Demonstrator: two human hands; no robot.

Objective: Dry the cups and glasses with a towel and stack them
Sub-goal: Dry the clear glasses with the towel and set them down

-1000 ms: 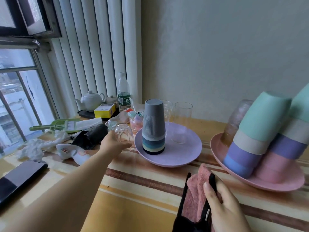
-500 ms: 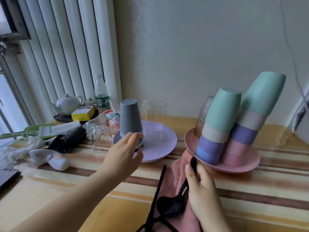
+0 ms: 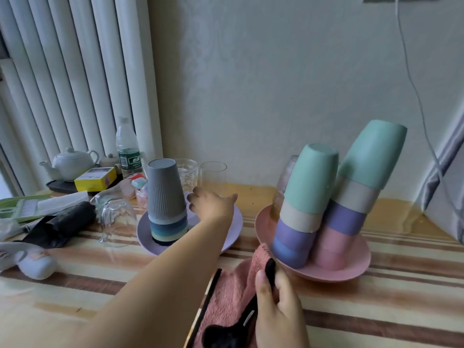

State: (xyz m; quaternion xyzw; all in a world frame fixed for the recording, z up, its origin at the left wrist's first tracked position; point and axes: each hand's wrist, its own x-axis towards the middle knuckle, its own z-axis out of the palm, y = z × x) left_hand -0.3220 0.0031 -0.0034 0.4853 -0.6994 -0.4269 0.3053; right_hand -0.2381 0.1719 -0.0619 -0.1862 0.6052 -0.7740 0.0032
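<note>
Over the lilac plate (image 3: 233,222), left hand (image 3: 213,207) now farther forward, open, empty; right hand (image 3: 278,305) gripping towel (image 3: 231,292).

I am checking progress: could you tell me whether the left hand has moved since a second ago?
Yes. The left hand has gone from the upturned glass, past the grey cup stack, toward the glasses behind it.
</note>
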